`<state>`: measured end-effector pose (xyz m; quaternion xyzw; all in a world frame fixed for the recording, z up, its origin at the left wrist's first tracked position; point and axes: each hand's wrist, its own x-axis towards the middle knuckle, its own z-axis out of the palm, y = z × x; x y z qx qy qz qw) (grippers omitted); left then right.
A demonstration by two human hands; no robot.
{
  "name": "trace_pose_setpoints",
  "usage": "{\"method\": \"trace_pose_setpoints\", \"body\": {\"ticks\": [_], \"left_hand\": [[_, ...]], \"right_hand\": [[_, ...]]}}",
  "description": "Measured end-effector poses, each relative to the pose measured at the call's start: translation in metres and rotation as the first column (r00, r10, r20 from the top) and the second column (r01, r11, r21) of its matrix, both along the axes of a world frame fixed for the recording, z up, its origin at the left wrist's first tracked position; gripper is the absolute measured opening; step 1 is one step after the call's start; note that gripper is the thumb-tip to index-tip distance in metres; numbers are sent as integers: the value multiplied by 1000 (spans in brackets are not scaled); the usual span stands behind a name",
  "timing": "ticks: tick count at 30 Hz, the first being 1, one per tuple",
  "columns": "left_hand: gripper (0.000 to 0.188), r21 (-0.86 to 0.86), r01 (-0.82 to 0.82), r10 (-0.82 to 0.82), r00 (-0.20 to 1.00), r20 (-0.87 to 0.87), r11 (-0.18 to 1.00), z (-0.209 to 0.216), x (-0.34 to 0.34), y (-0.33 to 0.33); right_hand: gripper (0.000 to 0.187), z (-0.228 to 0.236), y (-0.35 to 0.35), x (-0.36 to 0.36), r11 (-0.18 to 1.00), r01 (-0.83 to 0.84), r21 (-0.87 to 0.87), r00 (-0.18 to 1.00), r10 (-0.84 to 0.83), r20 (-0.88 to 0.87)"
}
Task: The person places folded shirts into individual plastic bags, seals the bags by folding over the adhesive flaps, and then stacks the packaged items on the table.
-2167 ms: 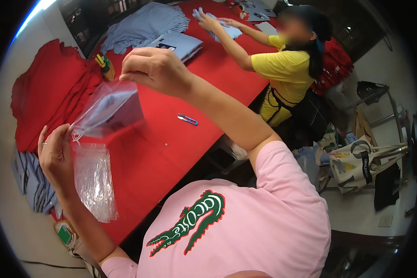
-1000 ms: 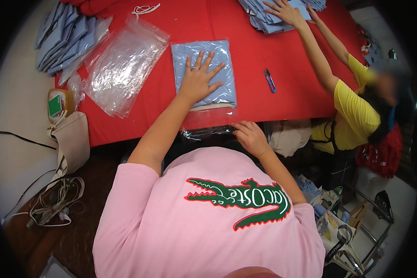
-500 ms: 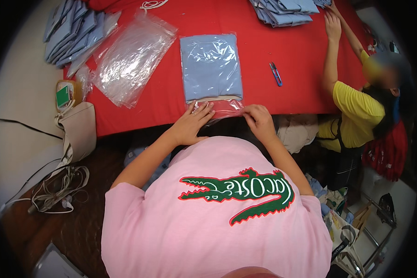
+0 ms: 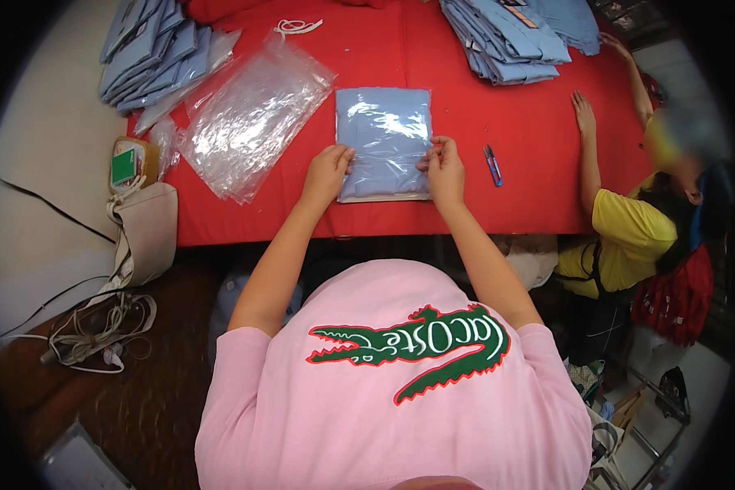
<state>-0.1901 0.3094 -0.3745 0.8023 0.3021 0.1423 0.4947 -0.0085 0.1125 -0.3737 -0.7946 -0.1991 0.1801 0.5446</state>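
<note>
Bagged blue garment (image 4: 382, 135) lies flat on the red-covered surface (image 4: 531, 139), straight ahead of the person, between both hands. Long axis runs 12 to 6 o'clock, so each side edge faces one hand. Left hand (image 4: 327, 173): fingers bent onto the left edge, lower half; garment's middle is at about 2 o'clock from it. Right hand (image 4: 447, 173): fingers curled, thumb side over the right edge; garment's middle is at about 10 o'clock. Both touch, neither clearly nearer. Whether either grip pinches the film or only presses on it, cannot tell. Going round from the garment: loose clear bags (image 4: 257, 118) at 9 to 10 o'clock, left pile of folded blue garments (image 4: 151, 65) beyond at 10, white cord (image 4: 298, 28) at 11, right pile of blue garments (image 4: 506, 41) between 1 and 2, blue-handled snips (image 4: 493, 167) just past 3, co-worker in a yellow top (image 4: 629, 220) near 4.
</note>
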Motion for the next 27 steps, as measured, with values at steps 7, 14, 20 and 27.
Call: {"method": "trace_pose_setpoints", "body": {"ticks": [7, 14, 20, 27], "left_hand": [[26, 272, -85, 80, 996, 31, 959, -23, 13, -12], [18, 556, -147, 161, 987, 24, 818, -12, 22, -28], [57, 696, 342, -286, 937, -202, 631, -4, 37, -56], [82, 669, 315, -217, 949, -228, 673, -22, 24, -35]], "right_hand": [[21, -12, 6, 8, 933, 82, -349, 942, 42, 333], [27, 18, -2, 16, 853, 109, -511, 844, 193, 501], [57, 14, -26, -10, 857, -336, -390, 503, 514, 695], [86, -14, -23, -30, 782, -364, -506, 587, 614, 528]]}}
